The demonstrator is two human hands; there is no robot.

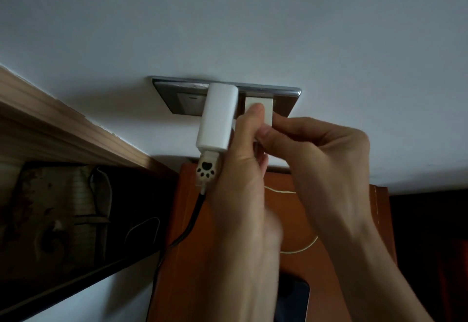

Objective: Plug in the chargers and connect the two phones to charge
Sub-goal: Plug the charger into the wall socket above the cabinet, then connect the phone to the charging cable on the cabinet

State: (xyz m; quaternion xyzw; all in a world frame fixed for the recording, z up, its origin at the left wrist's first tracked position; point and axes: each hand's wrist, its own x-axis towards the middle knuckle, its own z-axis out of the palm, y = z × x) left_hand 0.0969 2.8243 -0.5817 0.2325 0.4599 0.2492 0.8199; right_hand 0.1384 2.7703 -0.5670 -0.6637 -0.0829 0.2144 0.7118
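A grey wall socket plate [174,98] sits on the white wall. A tall white charger [217,119] is plugged into it, with a paw-print connector [206,171] and a black cable [187,228] hanging down. Beside it on the right sits a smaller white charger [266,108] against the socket. My left hand [240,182] and my right hand [321,149] both pinch this small charger from below. A thin pale cable [301,248] loops under my hands. A dark phone [296,301] lies on the orange-brown tabletop, partly hidden by my left forearm.
An orange-brown wooden nightstand [184,195] stands below the socket. A light wooden frame edge [63,129] runs diagonally at the left, with a dark gap holding clutter and thin cords [76,207] beneath it.
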